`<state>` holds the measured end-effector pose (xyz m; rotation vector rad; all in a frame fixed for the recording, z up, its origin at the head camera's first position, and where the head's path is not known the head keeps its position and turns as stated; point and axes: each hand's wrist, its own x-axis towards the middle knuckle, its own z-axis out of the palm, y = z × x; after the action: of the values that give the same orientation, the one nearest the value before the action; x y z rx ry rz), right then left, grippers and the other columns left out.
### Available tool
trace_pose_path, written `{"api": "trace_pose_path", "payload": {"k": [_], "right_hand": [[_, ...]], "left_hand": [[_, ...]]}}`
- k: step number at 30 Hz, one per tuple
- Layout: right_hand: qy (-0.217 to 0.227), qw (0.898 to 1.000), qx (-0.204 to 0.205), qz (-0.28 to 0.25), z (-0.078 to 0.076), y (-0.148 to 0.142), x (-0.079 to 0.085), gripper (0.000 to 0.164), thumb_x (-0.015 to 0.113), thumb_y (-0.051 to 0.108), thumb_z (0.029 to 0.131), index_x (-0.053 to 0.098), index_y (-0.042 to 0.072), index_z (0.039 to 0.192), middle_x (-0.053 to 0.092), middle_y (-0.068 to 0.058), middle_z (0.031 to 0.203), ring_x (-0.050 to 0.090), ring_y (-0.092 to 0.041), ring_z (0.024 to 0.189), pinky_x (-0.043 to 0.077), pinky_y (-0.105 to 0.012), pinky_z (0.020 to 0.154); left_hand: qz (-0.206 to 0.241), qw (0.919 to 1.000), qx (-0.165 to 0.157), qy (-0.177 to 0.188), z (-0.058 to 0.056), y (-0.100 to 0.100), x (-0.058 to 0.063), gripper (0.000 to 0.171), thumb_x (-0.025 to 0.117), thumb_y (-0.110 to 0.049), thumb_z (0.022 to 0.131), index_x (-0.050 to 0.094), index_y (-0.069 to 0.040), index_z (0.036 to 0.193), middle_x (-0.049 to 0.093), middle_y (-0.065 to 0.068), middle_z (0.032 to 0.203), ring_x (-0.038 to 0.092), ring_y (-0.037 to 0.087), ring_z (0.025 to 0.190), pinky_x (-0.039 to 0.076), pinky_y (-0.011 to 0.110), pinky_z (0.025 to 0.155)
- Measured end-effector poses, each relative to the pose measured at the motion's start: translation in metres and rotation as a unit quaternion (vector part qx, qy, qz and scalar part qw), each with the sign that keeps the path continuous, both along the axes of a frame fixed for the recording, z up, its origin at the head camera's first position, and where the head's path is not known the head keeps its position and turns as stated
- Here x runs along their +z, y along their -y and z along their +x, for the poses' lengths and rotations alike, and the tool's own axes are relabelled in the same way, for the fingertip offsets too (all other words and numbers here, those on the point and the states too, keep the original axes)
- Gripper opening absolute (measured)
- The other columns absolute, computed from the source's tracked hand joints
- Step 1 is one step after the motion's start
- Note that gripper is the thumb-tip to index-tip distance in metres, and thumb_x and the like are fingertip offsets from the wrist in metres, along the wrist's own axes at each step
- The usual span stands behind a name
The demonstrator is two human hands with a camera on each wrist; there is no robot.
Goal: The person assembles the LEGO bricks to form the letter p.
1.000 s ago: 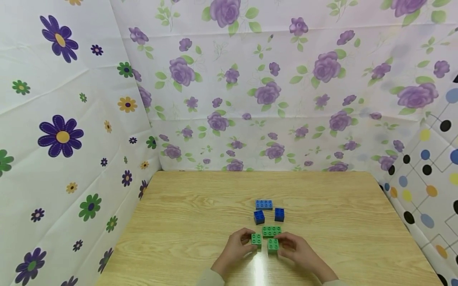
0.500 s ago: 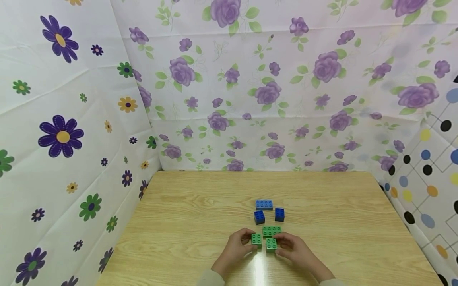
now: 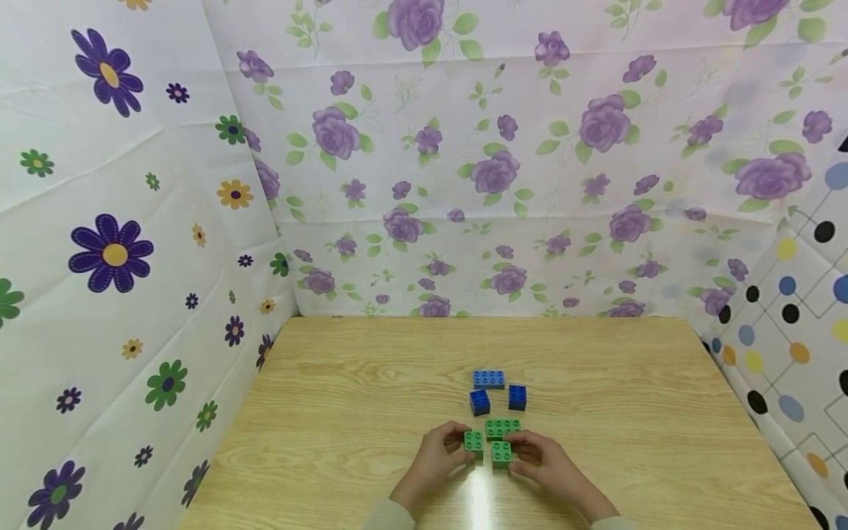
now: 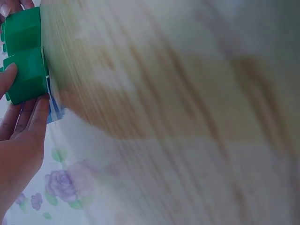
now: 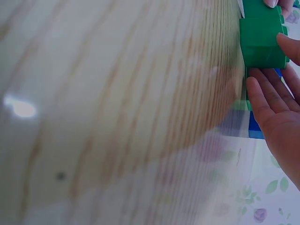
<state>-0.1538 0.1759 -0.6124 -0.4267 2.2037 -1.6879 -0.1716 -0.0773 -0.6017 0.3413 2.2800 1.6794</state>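
Observation:
My left hand [image 3: 433, 456] pinches a small square green toy brick [image 3: 473, 444] between thumb and fingers. In the left wrist view the thumb lies on the near side of that brick [image 4: 27, 77], fingers on its far side. Just to the right, a second small green brick [image 3: 501, 455] is pinched by my right hand [image 3: 548, 462]; the right wrist view shows this brick [image 5: 263, 44] between thumb and fingers. A narrow gap separates the two small bricks in the head view. Right behind them sits a longer green brick [image 3: 503, 428], studs up, its right end partly covered by my right fingers.
Beyond the green bricks stand two small dark blue bricks, a left one [image 3: 480, 403] and a right one [image 3: 517, 397]. A longer, lighter blue brick [image 3: 488, 379] lies farther back. The wooden table [image 3: 344, 412] meets a flowered cloth wall [image 3: 397, 184] at its rear edge.
My right hand has shifted its small green brick slightly left, closer to the other one, during the first half second. The left hand and the remaining bricks have stayed put.

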Motion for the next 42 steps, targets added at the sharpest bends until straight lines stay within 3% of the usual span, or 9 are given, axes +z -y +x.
{"api": "trace_pose_path", "payload": {"k": [10,19,27,42], "right_hand": [[0.016,1.000,-0.008,-0.007,0.000,0.000,-0.002,0.048,0.071,0.016,0.089,0.053,-0.001,0.130,0.055,-0.020,0.129,0.054,-0.036,0.120,0.051,-0.027,0.095],[0.024,1.000,-0.009,-0.012,-0.001,-0.001,-0.003,0.047,0.071,0.016,0.089,0.053,0.001,0.130,0.055,-0.020,0.130,0.054,-0.036,0.120,0.051,-0.028,0.095],[0.026,0.999,-0.012,-0.016,0.000,-0.001,-0.005,0.047,0.071,0.017,0.088,0.054,0.001,0.129,0.057,-0.018,0.128,0.055,-0.035,0.119,0.051,-0.027,0.095],[0.021,1.000,-0.013,-0.003,-0.001,-0.001,-0.004,0.052,0.072,0.022,0.088,0.053,-0.001,0.130,0.056,-0.019,0.129,0.055,-0.034,0.119,0.051,-0.031,0.096]], "left_hand": [[0.012,0.9998,0.011,-0.007,-0.001,0.000,0.006,0.036,0.075,-0.009,0.084,0.064,-0.007,0.118,0.064,0.002,0.113,0.060,0.023,0.110,0.054,0.031,0.092],[0.063,0.9976,0.025,-0.010,0.002,-0.006,0.017,0.039,0.076,-0.010,0.083,0.064,-0.006,0.119,0.063,0.005,0.117,0.059,0.024,0.113,0.052,0.029,0.094],[0.095,0.9954,0.012,-0.010,0.006,-0.018,0.024,0.036,0.076,-0.010,0.083,0.066,-0.006,0.117,0.064,0.007,0.118,0.061,0.022,0.111,0.052,0.027,0.095],[0.095,0.9954,-0.002,0.013,0.011,-0.031,0.023,0.035,0.077,-0.009,0.082,0.067,-0.008,0.116,0.064,0.004,0.119,0.061,0.023,0.111,0.052,0.027,0.093]]}}
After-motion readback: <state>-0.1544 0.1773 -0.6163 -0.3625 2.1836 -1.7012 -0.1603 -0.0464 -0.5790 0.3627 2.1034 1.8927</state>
